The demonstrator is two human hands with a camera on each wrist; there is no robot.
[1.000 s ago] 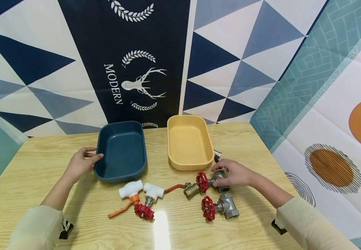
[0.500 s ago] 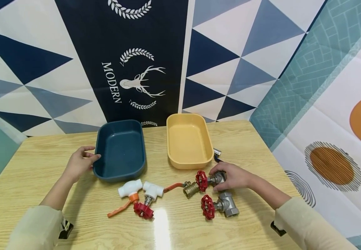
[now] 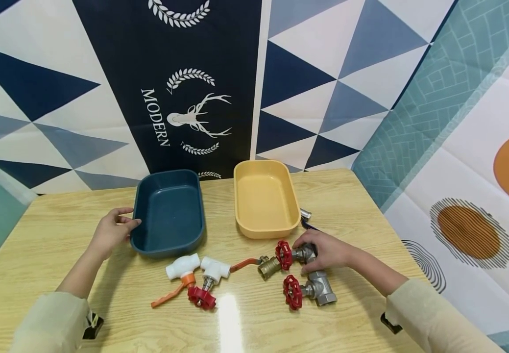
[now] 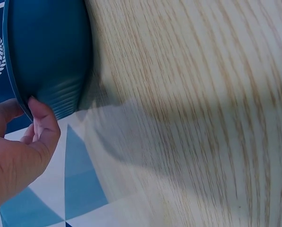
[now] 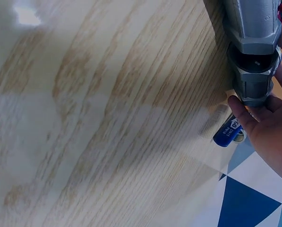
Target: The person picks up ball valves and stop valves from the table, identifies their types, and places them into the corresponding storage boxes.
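In the head view my left hand (image 3: 110,233) pinches the left rim of a dark blue plastic bin (image 3: 168,251); the left wrist view shows the thumb (image 4: 42,111) on one face of its wall. My right hand (image 3: 330,250) curls round the grey metal body of a gate valve (image 3: 299,254) with a red handwheel (image 3: 283,255), partly hidden by the fingers. A second, similar gate valve (image 3: 321,288) lies just in front of it. In the right wrist view the held valve's body (image 5: 254,89) sits between thumb and fingers, right beside the second one.
A yellow bin (image 3: 265,233) stands right of the blue one. Nearby lie a brass ball valve (image 3: 269,268) with a red lever, a white valve (image 3: 183,266) with an orange lever and another white valve (image 3: 215,269) with a red wheel. A blue-handled valve (image 5: 228,131) lies behind my right hand.
My right hand has come down and slightly left, and its fingers have closed round the gate valve's body. The left hand has stayed at the blue bin's rim.
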